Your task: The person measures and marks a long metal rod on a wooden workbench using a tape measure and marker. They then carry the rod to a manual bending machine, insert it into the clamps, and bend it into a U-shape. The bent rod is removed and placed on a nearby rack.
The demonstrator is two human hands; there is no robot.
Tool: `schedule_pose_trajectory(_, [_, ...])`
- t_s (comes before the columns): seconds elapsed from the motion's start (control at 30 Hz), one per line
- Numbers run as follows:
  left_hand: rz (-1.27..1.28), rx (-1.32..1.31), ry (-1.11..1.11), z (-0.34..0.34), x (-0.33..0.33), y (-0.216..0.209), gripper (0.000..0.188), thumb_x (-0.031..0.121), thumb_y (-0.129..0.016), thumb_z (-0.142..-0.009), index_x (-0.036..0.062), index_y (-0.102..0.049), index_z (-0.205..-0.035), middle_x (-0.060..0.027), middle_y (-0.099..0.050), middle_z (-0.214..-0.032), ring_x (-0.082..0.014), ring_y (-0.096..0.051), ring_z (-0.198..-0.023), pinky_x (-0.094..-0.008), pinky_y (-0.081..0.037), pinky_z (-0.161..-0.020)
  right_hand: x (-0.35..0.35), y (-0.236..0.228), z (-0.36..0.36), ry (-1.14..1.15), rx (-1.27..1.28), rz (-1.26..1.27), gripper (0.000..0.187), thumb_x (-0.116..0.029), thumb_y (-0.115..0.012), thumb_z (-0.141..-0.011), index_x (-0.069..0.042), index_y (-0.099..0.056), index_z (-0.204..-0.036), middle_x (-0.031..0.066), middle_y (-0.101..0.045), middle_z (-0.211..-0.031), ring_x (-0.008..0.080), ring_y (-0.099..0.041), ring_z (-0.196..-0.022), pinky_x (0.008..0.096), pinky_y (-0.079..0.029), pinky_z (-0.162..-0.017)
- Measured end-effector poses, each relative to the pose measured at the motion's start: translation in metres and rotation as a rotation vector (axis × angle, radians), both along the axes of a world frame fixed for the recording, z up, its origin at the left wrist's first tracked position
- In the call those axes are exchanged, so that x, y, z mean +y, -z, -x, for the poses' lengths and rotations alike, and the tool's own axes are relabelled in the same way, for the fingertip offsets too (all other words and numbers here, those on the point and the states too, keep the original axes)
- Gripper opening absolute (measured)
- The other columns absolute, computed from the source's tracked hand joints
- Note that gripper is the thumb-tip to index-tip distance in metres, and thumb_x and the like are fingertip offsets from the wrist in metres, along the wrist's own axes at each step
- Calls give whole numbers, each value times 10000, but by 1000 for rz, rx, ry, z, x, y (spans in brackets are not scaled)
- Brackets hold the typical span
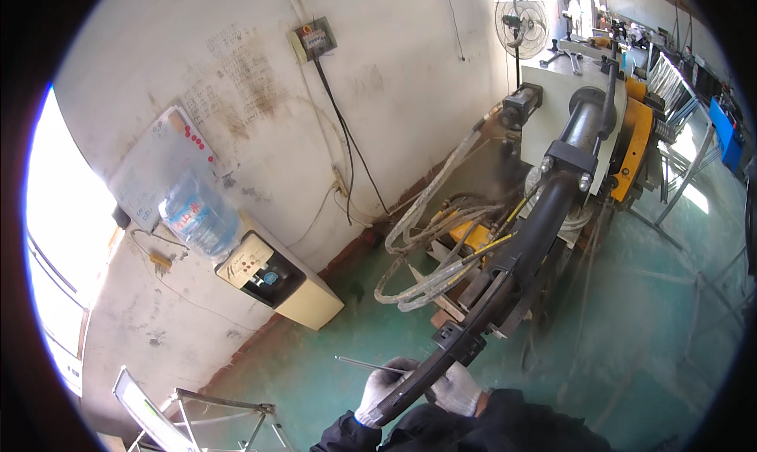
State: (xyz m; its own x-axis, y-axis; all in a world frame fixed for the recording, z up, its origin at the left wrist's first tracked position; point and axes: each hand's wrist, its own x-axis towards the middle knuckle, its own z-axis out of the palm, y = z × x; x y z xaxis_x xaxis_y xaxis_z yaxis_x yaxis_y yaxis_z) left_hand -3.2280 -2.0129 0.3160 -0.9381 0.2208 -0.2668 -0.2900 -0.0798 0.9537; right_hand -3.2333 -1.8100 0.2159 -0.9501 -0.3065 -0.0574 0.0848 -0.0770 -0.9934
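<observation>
My left hand (382,390), in a whitish work glove with darkened fingertips, is closed beside the lower end of a long black machine arm (522,247). A thin metal rod (359,364) sticks out leftward from its fingers. On the other side of the arm is my right hand (457,390), gloved the same way. Its fingers are hidden behind the arm, so what it holds cannot be seen. Just above the hands a black clamp-like block (457,343) sits on the arm. The arm slopes up to a cylinder (583,128) on the machine.
Grey hoses (430,192) loop beside the machine, with a yellow part (471,235) among them. A water dispenser (311,294) with a blue bottle (201,219) stands by the wall. A metal frame (221,401) is at lower left, a fan (520,24) at the back, and metal racks (686,184) at right.
</observation>
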Motion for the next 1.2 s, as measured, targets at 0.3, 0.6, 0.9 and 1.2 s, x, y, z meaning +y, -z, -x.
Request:
schedule_pose_trajectory(0.3, [-219,273,33,98,-39,-79,452,349,-850,-1116,-53,-685,-1240,-173,-813,-1162,-245,-785,-972,-397,-639,-870,34,-141,21,229,28,779,1039,-772,-780,-1014,-7,-544,-1677,197,-751,-1495,383,-772,-1254,553,-615,-1069])
schedule_pose_trajectory(0.6, [-66,480,461,158,1,-155,199,162,-778,-1161,9,-692,-1253,-77,-739,-1053,-147,-682,-836,-313,-578,-756,-14,-181,23,601,-47,812,834,-695,-554,-1185,-9,-548,-1660,195,-746,-1358,335,-759,-1205,479,-641,-1062])
schedule_pose_trajectory(0.9, [81,632,595,156,11,-166,59,-2,-720,-1128,3,-717,-1187,-42,-704,-972,-124,-670,-881,-323,-577,-817,-30,-194,28,813,-112,822,652,-597,-432,-1245,-33,-650,-1490,158,-794,-1224,305,-784,-1037,468,-672,-883])
schedule_pose_trajectory(1.2, [187,685,663,162,16,-186,84,40,-729,-1121,0,-716,-1193,-82,-727,-919,-159,-695,-848,-356,-585,-797,-31,-196,28,831,-133,822,626,-602,-465,-1238,-52,-674,-1449,140,-805,-1182,294,-803,-1002,440,-690,-827])
